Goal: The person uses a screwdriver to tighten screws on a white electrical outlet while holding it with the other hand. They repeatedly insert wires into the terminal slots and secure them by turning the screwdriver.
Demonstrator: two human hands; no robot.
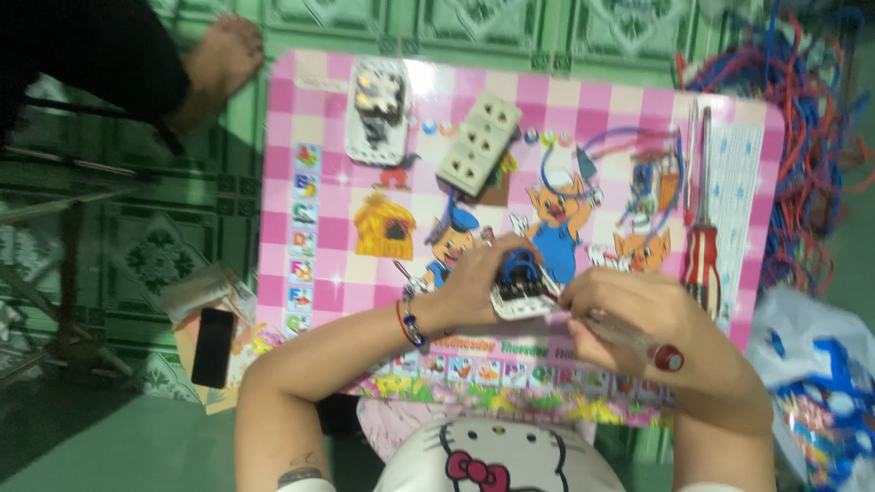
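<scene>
Green tiled floor (182,246) surrounds low pink checkered bench (301,182). Left hand (474,278) clasps small white socket part (521,293) with blue wires, near bench front edge. Right hand (638,319) grips clear-handled screwdriver (629,339), tip at part. White socket strip (478,141) and red-handled screwdriver (702,246) lie farther back, apart.

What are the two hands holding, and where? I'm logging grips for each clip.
Left hand grips a small white socket part by its side; right hand holds a clear-handled screwdriver along its handle.
</scene>
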